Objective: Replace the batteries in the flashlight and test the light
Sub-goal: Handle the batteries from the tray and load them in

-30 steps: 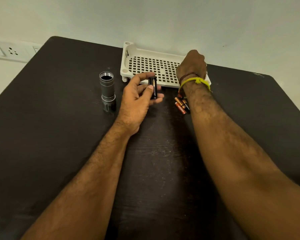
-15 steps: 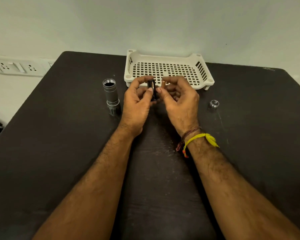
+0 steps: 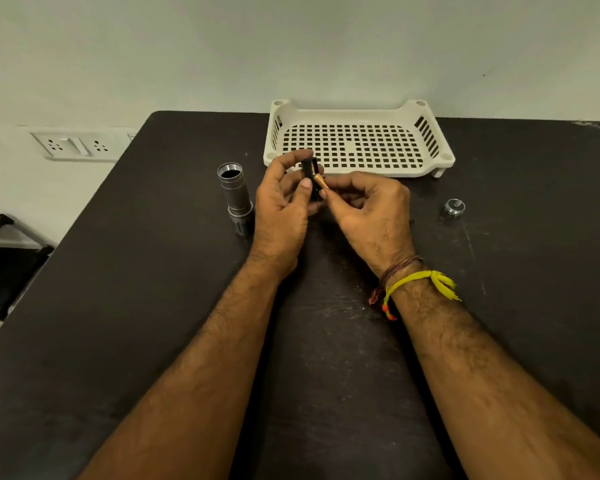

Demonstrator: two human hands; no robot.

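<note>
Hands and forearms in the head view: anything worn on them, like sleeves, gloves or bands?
No sleeves or gloves show: both forearms are bare to the bottom edge of the picture. The left hand wears nothing that can be seen. At the wrist of the right hand is a yellow thread band with frayed loose ends and an orange tip, beside thin reddish-brown threads.

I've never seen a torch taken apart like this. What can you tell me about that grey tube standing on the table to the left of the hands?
The flashlight body is a grey metal-looking tube standing upright on the dark table, its darker, wider end down. The top is open, showing a black hollow inside a bright rim. Ridged bands ring it. It stands just beside the left hand; whether they touch is unclear.
</note>
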